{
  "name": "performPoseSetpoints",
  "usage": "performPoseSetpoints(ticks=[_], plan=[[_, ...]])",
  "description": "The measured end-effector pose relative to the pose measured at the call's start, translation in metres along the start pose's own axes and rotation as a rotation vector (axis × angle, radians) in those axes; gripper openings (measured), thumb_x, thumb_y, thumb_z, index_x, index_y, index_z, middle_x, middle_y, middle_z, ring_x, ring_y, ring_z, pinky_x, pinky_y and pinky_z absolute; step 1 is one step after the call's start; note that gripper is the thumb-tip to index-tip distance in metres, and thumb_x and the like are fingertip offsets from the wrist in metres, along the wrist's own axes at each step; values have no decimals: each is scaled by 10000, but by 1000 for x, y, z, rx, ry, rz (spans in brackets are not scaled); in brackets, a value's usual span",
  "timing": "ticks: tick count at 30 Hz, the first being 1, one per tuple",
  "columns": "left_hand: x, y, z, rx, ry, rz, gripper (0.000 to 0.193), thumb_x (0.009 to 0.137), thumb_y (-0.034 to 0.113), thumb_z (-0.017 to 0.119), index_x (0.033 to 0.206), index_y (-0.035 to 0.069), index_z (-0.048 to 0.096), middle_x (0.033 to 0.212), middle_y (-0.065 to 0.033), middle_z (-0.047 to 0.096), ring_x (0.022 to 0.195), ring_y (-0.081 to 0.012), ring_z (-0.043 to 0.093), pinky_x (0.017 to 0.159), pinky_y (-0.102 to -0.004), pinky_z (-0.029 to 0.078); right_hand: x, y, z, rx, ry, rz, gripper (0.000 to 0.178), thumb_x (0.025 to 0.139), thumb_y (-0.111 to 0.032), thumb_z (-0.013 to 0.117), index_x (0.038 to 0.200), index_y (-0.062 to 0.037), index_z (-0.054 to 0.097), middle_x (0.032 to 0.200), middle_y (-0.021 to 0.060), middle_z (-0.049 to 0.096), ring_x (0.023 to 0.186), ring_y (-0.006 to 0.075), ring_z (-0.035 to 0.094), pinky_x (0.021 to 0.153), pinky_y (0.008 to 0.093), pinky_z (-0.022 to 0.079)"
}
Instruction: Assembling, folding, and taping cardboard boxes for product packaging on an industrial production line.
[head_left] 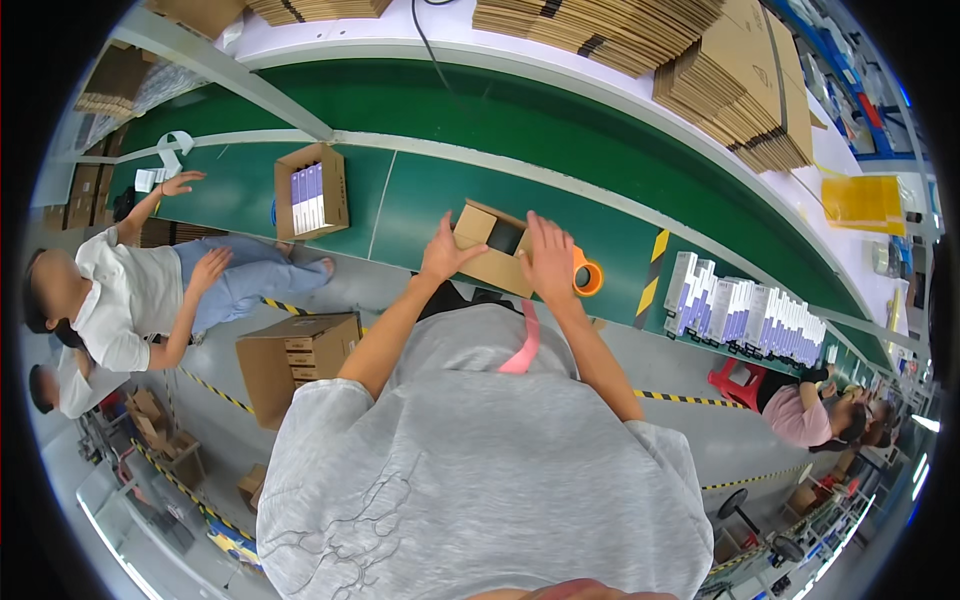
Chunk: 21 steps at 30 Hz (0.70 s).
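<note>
A brown cardboard box (487,240) with its top flaps partly folded sits on the green conveyor belt (420,195) in front of me. My left hand (443,250) rests on the box's left flap, fingers spread. On the right flap presses my right hand (548,262), flat and open. A dark gap shows between the flaps. An orange tape dispenser (586,277) lies just right of my right hand. A pink strap (525,345) hangs down my grey shirt.
Farther left on the belt stands an open box (311,192) holding purple-and-white packs. A seated person (130,290) at left reaches toward the belt. A closed carton (295,360) is on the floor. Small white boxes (745,315) line the belt at right; flat cardboard stacks (740,90) lie beyond.
</note>
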<state>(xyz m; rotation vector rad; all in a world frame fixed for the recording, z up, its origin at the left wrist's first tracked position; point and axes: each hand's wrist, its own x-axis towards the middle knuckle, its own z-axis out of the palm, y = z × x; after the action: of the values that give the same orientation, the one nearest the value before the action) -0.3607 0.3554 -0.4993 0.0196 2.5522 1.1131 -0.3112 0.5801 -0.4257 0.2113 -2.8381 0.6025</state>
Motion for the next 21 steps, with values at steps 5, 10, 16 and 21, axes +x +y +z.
performPoseSetpoints(ticks=[5, 10, 16, 21], plan=[[2, -9, 0, -189, -189, 206, 1070, 745, 452, 799, 1488, -26, 195, 1445, -268, 396, 1304, -340, 459, 1088, -393, 367, -55, -15, 9, 49, -204, 10, 607, 800, -248, 661, 1349, -46, 497, 1371, 143, 474, 1224, 323, 458, 998, 471, 378], [8, -12, 4, -404, -274, 127, 919, 869, 425, 688, 1475, -71, 205, 1453, -264, 389, 1338, -322, 417, 1100, -378, 344, -57, 6, 3, 103, -263, -181, 527, 833, -251, 649, 1301, -41, 526, 1361, 167, 478, 1196, 349, 476, 972, 460, 415], [3, -3, 5, -376, -332, 104, 713, 931, 390, 616, 1442, -31, 352, 1335, -216, 536, 1227, -264, 531, 1042, -363, 402, -117, 108, 77, 90, -69, 703, 402, 834, -278, 671, 1070, 27, 559, 1079, 228, 594, 1068, 371, 566, 883, 491, 451], [4, -3, 4, -322, -296, 94, 738, 903, 460, 608, 1374, -77, 424, 1297, -255, 554, 1207, -324, 548, 1023, -374, 412, -113, 121, 99, -168, -365, 712, 409, 868, -321, 656, 1056, 32, 571, 992, 238, 629, 982, 380, 618, 864, 487, 467]])
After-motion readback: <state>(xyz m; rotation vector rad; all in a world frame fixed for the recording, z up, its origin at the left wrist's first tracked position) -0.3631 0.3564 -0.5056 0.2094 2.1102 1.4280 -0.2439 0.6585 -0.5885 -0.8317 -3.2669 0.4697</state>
